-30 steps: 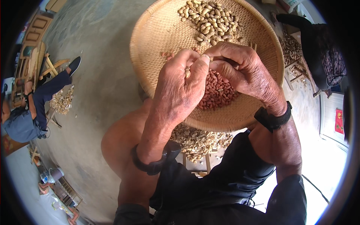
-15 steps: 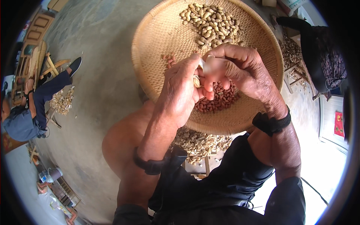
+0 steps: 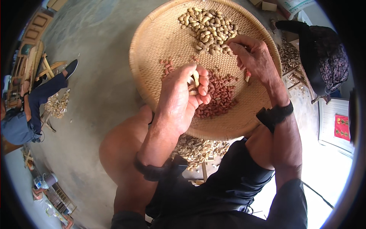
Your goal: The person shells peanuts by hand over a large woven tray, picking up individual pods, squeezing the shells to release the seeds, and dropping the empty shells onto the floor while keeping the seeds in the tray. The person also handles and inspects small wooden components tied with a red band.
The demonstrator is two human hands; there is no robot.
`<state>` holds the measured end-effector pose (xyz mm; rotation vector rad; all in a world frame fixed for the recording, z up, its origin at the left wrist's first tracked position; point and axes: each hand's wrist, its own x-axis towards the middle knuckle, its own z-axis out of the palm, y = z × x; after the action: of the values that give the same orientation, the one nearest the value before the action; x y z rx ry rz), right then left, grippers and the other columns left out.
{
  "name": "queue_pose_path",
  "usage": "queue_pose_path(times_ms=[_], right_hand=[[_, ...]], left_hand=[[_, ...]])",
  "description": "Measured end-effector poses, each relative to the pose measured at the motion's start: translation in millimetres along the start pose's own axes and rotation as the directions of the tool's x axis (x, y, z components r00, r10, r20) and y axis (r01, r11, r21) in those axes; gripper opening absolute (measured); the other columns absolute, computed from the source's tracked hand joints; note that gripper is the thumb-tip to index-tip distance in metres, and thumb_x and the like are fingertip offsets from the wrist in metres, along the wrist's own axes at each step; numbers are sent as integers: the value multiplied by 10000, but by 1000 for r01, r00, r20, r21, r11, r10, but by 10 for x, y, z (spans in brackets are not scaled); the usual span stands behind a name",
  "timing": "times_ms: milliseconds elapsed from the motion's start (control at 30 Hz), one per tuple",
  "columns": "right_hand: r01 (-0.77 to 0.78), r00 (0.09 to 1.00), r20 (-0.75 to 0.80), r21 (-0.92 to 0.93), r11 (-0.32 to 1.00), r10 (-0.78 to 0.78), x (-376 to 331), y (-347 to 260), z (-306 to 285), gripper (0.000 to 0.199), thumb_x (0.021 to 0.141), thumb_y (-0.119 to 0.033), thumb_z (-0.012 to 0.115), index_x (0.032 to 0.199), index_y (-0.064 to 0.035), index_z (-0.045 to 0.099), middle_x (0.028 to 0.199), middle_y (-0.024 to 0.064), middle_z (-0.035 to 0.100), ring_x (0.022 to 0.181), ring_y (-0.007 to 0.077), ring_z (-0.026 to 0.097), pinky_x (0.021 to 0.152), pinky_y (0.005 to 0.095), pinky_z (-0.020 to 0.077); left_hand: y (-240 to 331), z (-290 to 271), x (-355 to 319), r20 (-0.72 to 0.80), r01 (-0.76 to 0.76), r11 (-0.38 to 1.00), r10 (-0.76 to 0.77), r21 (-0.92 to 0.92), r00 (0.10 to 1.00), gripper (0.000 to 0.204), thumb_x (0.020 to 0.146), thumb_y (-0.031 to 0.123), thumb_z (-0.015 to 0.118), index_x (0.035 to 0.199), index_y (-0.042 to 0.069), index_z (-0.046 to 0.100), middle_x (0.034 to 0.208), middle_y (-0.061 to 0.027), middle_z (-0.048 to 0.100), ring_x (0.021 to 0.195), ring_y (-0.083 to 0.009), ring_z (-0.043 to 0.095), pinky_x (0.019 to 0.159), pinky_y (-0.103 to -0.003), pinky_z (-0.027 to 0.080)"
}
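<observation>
A wide round woven basket (image 3: 150, 70) rests over my lap. Unshelled peanuts (image 3: 209, 28) are heaped on its far side, and reddish shelled kernels (image 3: 217, 93) lie nearer me, with a few more kernels (image 3: 166, 65) at the left. My left hand (image 3: 177, 93) is curled above the basket around pale peanut shells (image 3: 196, 78). My right hand (image 3: 253, 61) has its fingers bent in a pinch at the right edge of the unshelled heap; what lies between the fingertips cannot be made out. A small red and pale piece (image 3: 248, 75) shows just below that hand.
Empty shells (image 3: 200, 150) are piled under the basket, between my legs. At left a seated person (image 3: 23, 118) is beside another shell heap (image 3: 57, 105). A person in dark clothing (image 3: 324, 57) is at right, by a wooden stool (image 3: 301, 82) and more shells (image 3: 288, 57).
My hands were together over the basket and have parted. The right has moved out to the unshelled peanuts; the left stays in nearly the same place, with shells in it.
</observation>
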<state>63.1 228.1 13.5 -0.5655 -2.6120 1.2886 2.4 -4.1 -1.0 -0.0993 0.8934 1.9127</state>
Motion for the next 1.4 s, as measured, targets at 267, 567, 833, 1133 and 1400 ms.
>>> queue_pose_path(times_ms=[267,567,833,1133,1400], right_hand=[[63,993,-71,-348,935,-94,307,1031,-93,130,906,-114,683,976,-5,695,793,50,677,668,116,639,619,304,526],[-52,997,-80,-485,873,15,317,1138,192,241,793,-194,736,939,-3,710,831,176,711,804,325,717,743,428,553],[-80,995,-92,-543,836,36,312,1127,198,193,814,-178,678,905,-10,705,816,195,708,794,359,713,752,464,553],[-183,955,228,-42,982,188,126,198,153,225,975,-186,634,987,27,706,762,102,708,698,153,714,623,310,592],[-235,892,448,361,902,54,-214,-451,139,233,1008,-206,609,945,10,672,765,46,666,643,142,691,573,271,591]], left_hand=[[-5,10,15,24,-2,1000,2,-8,1000,216,1010,284,534,941,86,587,817,-32,566,696,-135,526,646,-318,435],[-31,27,29,28,13,1000,-14,6,1000,207,1010,270,519,948,88,593,825,-34,576,693,-143,545,635,-325,452],[-46,42,37,11,-18,997,18,74,1000,229,1023,267,512,934,77,604,818,-23,586,683,-127,551,621,-314,458],[-35,128,11,-114,-97,970,125,223,986,131,986,205,675,994,74,669,795,-3,600,663,-104,549,587,-299,468],[-71,65,49,-147,-253,935,294,247,944,177,971,203,731,1078,68,691,807,9,601,689,-85,553,594,-272,477]])
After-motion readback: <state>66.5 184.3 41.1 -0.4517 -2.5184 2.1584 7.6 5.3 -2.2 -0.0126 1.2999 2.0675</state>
